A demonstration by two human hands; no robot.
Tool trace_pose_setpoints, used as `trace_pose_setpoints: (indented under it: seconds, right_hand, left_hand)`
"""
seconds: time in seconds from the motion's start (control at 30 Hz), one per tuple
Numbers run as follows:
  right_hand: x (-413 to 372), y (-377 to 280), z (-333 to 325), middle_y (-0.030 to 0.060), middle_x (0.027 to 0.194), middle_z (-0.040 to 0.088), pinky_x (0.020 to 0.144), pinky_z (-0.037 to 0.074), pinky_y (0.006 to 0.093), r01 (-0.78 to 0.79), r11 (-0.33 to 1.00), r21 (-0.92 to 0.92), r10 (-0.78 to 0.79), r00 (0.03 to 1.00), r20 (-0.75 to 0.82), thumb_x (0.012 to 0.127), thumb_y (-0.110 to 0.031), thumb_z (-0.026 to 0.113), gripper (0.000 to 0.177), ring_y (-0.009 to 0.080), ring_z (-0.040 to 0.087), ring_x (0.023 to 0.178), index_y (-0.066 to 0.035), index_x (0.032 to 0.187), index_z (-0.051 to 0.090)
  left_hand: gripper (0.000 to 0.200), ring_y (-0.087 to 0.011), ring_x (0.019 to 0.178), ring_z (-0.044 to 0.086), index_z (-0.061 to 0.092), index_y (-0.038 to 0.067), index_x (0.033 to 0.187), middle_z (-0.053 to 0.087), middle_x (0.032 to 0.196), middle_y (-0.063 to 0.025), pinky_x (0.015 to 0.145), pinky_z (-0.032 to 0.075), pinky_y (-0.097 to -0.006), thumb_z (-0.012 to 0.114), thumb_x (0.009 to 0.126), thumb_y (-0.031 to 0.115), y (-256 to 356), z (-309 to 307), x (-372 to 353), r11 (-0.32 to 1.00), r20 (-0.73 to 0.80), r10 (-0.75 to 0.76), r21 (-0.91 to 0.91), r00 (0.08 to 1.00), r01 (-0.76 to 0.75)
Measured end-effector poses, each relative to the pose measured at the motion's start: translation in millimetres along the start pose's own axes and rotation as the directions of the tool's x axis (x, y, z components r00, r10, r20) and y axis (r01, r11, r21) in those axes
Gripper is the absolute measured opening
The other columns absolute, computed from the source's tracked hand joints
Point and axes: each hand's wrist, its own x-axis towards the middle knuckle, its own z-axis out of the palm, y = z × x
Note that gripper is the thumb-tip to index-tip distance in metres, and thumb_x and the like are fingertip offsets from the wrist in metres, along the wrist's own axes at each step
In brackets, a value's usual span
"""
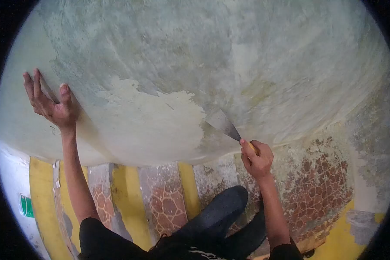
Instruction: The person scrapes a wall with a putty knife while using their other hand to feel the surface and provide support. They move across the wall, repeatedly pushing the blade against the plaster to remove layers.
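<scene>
My right hand (pixel 258 160) is wrapped round the yellow handle of a putty knife (pixel 223 123). Its wide metal blade points up and left, with the edge right at the wall (pixel 160 125), beside the ragged border of a pale, unpeeled coat. Above and to the right of that border the surface is grey-green and blotchy. Over on the left, my left hand (pixel 56 106) rests against the wall with its fingers spread, holding nothing.
Below the wall run steps with yellow faces (pixel 128 186) and brown stone-patterned treads (pixel 167 201). My bent leg (pixel 221 208) is on them. A larger patterned landing (pixel 318 186), speckled with flakes, lies at the right. A green object (pixel 27 206) shows at the lower left.
</scene>
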Motion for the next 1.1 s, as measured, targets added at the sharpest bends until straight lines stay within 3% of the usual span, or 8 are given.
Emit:
trace_pose_setpoints:
  seconds: [0.17,0.4,0.57,0.9,0.97,1.0,1.07,1.1]
  right_hand:
    - [21,-4,8,0.0043,0.078,0.062,0.047,0.037,0.0303,0.121,0.99,-0.078,-0.129,0.987,-0.097,0.073,-0.006,0.075,0.04,0.0171,0.05,0.054,-0.021,0.109,0.072]
    - [99,4,-60,-0.0049,0.067,0.053,0.048,0.034,0.0284,0.34,0.878,-0.336,-0.342,0.938,0.056,0.074,-0.016,0.079,0.024,0.0118,0.046,0.053,-0.021,0.096,0.072]
    - [125,-19,-69,-0.0039,0.064,0.049,0.05,0.037,0.0298,0.466,0.837,-0.287,-0.432,0.884,0.177,0.076,-0.02,0.078,0.014,0.0122,0.048,0.054,-0.019,0.087,0.07]
    - [132,-33,-85,-0.0004,0.068,0.051,0.055,0.044,0.0328,0.296,0.92,-0.257,-0.229,0.938,0.26,0.076,-0.019,0.077,0.012,0.0178,0.056,0.061,-0.017,0.086,0.07]
    - [123,-39,-84,0.0029,0.075,0.055,0.061,0.048,0.0308,0.051,0.99,-0.13,-0.016,0.965,0.261,0.075,-0.016,0.076,0.017,0.019,0.061,0.068,-0.014,0.091,0.069]
    - [120,-40,-85,0.0029,0.075,0.055,0.061,0.048,0.0308,0.049,0.989,-0.136,-0.013,0.967,0.254,0.075,-0.016,0.076,0.017,0.019,0.061,0.068,-0.014,0.091,0.069]
    - [114,-40,-89,0.0042,0.087,0.061,0.07,0.052,0.0307,-0.293,0.935,0.199,0.219,0.92,0.325,0.078,-0.014,0.075,0.019,0.0192,0.065,0.08,-0.012,0.095,0.066]
    - [107,-35,-90,0.0042,0.087,0.061,0.07,0.052,0.0307,-0.286,0.937,0.199,0.215,0.924,0.317,0.078,-0.014,0.075,0.019,0.0192,0.065,0.08,-0.012,0.095,0.066]
  left_hand:
    - [0.06,-0.0315,0.14,0.036,0.047,0.015,0.142,0.042,0.15,-0.0109,0.114,0.026,-0.0483,0.055,0.093,0.048,-1,2,-6,1.0,-0.039,-0.006,0.016,0.999,0.007]
    - [0.06,-0.0276,0.143,0.03,0.044,0.024,0.144,0.036,0.154,-0.0027,0.116,0.019,-0.0467,0.057,0.09,0.047,11,5,-4,0.994,-0.054,-0.109,0.007,0.993,0.11]
    - [0.063,-0.0229,0.143,0.029,0.043,0.031,0.144,0.034,0.156,0.0015,0.116,0.017,-0.044,0.054,0.086,0.054,3,9,-10,0.991,-0.064,-0.131,0.019,0.989,0.133]
    - [0.063,-0.0248,0.144,0.028,0.041,0.029,0.146,0.031,0.157,0.0005,0.115,0.017,-0.0462,0.056,0.088,0.047,11,6,-3,0.991,-0.066,-0.137,-0.002,0.988,0.137]
    - [0.065,-0.0244,0.144,0.027,0.039,0.03,0.147,0.031,0.157,-0.0004,0.116,0.017,-0.0454,0.055,0.087,0.05,9,6,-4,0.989,-0.055,-0.145,0.017,0.988,0.146]
    - [0.067,-0.0239,0.144,0.026,0.038,0.03,0.147,0.032,0.156,-0.0013,0.116,0.016,-0.0446,0.054,0.086,0.053,8,7,-5,0.987,-0.04,-0.155,0.036,0.987,0.157]
    - [0.066,-0.0242,0.144,0.026,0.038,0.03,0.147,0.031,0.156,-0.0014,0.116,0.016,-0.0447,0.053,0.086,0.052,8,8,-6,0.988,-0.043,-0.151,0.035,0.988,0.152]
    - [0.066,-0.0245,0.144,0.026,0.038,0.03,0.147,0.031,0.157,-0.0015,0.116,0.015,-0.0449,0.053,0.086,0.051,8,8,-6,0.988,-0.04,-0.146,0.041,0.988,0.148]
